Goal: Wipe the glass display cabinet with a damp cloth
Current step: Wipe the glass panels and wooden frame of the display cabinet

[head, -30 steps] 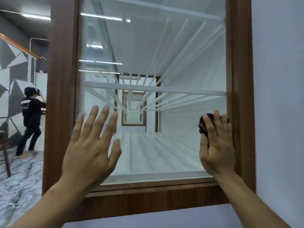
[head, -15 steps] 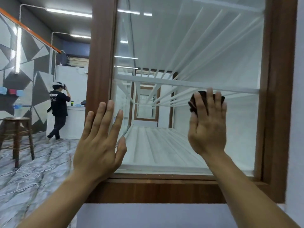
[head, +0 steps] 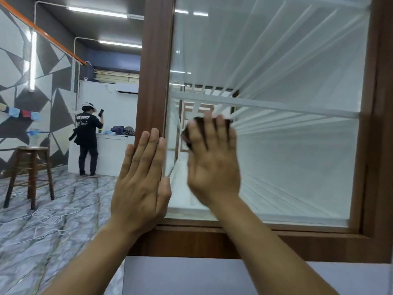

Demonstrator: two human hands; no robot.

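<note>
The glass pane (head: pixel 297 156) of the display cabinet fills the right of the view, set in a brown wooden frame (head: pixel 153 71). White shelves show behind the glass. My right hand (head: pixel 212 165) lies flat with straight fingers, pressing a dark cloth (head: pixel 188 135) against the glass near the pane's left edge. Most of the cloth is hidden under the fingers. My left hand (head: pixel 140 184) is flat with fingers together, laid on the frame's left post just beside the right hand.
A wooden stool (head: pixel 29 173) stands on the marble-patterned floor at the left, with thin white cords lying around it. A person (head: pixel 88 139) in dark clothes stands at a white counter (head: pixel 110 154) farther back. The cabinet's pale lower panel (head: pixel 212 277) is below the frame.
My right hand has slid the cloth leftward across the glass, from the right side to the left edge. My left hand has come onto the frame's left post, fingers closed together.
</note>
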